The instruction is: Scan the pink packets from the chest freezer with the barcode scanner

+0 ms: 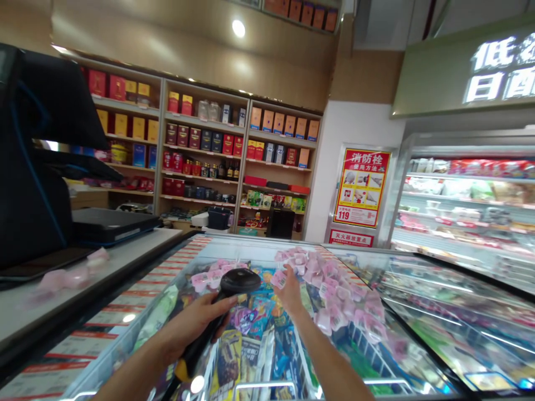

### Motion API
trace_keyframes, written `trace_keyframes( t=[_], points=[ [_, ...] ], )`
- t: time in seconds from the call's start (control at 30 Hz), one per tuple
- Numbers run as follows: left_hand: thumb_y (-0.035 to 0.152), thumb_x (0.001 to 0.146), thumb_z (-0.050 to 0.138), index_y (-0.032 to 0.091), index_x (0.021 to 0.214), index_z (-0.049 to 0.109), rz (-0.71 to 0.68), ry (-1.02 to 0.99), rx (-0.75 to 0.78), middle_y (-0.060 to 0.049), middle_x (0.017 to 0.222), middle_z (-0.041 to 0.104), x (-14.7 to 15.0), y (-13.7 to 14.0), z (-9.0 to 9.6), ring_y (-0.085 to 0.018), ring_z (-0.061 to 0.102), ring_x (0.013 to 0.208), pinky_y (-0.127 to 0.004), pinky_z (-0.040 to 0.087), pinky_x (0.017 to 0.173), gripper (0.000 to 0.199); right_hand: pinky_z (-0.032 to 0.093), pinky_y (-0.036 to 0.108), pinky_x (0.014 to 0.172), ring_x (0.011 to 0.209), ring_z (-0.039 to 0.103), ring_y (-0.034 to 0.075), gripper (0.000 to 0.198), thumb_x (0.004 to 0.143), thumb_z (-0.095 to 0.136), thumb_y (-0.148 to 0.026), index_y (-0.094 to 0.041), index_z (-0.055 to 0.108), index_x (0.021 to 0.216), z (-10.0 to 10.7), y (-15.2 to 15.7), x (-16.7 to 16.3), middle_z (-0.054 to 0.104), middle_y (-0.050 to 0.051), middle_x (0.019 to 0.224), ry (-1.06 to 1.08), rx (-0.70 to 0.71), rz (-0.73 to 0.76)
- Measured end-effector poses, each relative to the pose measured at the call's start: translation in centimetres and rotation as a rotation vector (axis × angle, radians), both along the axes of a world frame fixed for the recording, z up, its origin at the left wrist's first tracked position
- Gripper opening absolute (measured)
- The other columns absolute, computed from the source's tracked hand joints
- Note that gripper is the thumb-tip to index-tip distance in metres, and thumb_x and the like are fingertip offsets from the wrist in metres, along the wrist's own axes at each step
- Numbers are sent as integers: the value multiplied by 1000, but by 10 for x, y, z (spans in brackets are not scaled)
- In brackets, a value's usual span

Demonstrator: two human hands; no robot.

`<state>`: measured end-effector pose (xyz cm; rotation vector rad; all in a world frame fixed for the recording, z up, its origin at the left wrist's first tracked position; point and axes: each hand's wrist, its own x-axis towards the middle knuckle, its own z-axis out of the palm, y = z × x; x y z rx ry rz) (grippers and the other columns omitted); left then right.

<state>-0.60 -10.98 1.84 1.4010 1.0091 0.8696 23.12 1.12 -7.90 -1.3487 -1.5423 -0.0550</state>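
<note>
"What are our hands doing?"

"Our left hand [204,316] is wrapped around the grip of a black handheld barcode scanner [240,280], its head above the glass-topped chest freezer [234,243]. Our right hand [291,292] reaches ahead, thumb and fingers pinching a small pink pack [279,279] with what looks like a barcode label. That pack is at the left edge of a loose pink heap [330,285] on the glass, near the scanner head but apart from it."

"How should we handle this well?"

"We'd judge it best to keep the label flat and turned towards the reading window, which we can't see from here, with fingertips clear of the bars and a small gap between pack and scanner. Tilting a little may help if the wrapping glares."

"And the counts?"

"We count one scanner, one pack in our fingers, one checkout terminal [62,100] at left and one fire-hydrant poster [361,186] on the wall. The heap overlaps too much to count, as does a smaller pink cluster [209,277] beyond our left hand. On the counter [115,271] lie about three blurred pink packs [78,276]."
</note>
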Motion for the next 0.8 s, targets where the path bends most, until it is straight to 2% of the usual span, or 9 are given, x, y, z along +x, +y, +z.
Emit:
trace_keyframes(
  t=[0.23, 0.5, 0.63, 0.8],
  points=[
    [55, 63, 55, 15, 68, 52, -38, 27, 29, 6, 45, 47, -3, -2, 1, -6, 36, 38, -19, 28, 40, 40, 45, 31, 69, 71, 57, 18, 61, 60, 55, -16, -17, 34, 117, 2, 5, -16, 57, 2, 81, 101, 1, 33],
    [55, 63, 54, 16, 62, 50, 4, 13, 27, 5, 44, 48, -3, 1, -1, -6, 37, 37, -19, 29, 39, 39, 44, 31, 70, 74, 57, 18, 66, 56, 58, -17, -17, 36, 119, 8, 6, -33, 58, 2, 82, 168, 28, 76],
    [54, 61, 56, 17, 54, 46, 87, 21, 28, 5, 41, 47, -10, 6, 2, -6, 39, 37, -19, 31, 41, 39, 44, 32, 71, 78, 57, 21, 66, 55, 59, -17, -17, 38, 118, 9, 8, -38, 58, 4, 84, 167, -35, 39],
    [54, 58, 59, 18, 60, 49, 244, -37, -21, 6, 44, 49, -26, 8, 7, -7, 41, 39, -18, 33, 40, 37, 42, 34, 78, 89, 56, 25, 59, 57, 59, -16, -11, 43, 114, 4, 17, -44, 60, 12, 93, 162, -163, -51]
  ],
)
